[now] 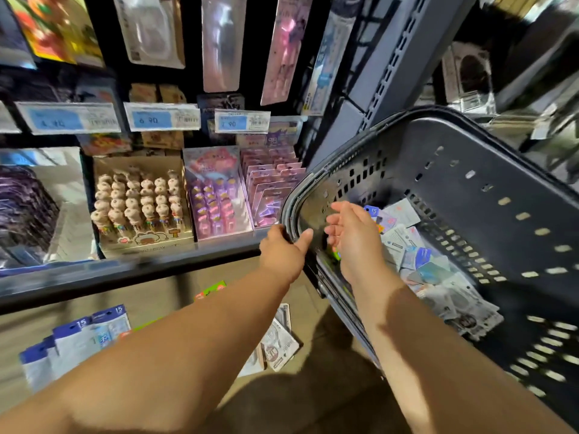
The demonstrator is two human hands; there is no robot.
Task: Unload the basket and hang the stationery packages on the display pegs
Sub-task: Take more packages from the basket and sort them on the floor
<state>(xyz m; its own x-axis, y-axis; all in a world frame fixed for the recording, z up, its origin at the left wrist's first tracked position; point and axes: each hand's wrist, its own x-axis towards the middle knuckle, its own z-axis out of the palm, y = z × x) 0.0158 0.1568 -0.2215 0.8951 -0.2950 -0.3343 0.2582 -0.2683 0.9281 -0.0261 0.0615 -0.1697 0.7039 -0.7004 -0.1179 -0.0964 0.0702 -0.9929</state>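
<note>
Looks onto dark shop shelving (pixel 191 42) at far left, with a grey shelf edge (pixel 125 274) crossing below and blue price labels (pixel 161 120) on a rail above. Meets a grey slotted upright (pixel 398 57) to the right. Stands over tan floor (pixel 332 355), shadowed near.

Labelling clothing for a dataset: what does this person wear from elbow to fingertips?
Nothing visible. The left forearm and right forearm are bare, with no sleeve edge in view. The left grip and right grip have no gloves, and no watch, bracelet or ring shows.
</note>
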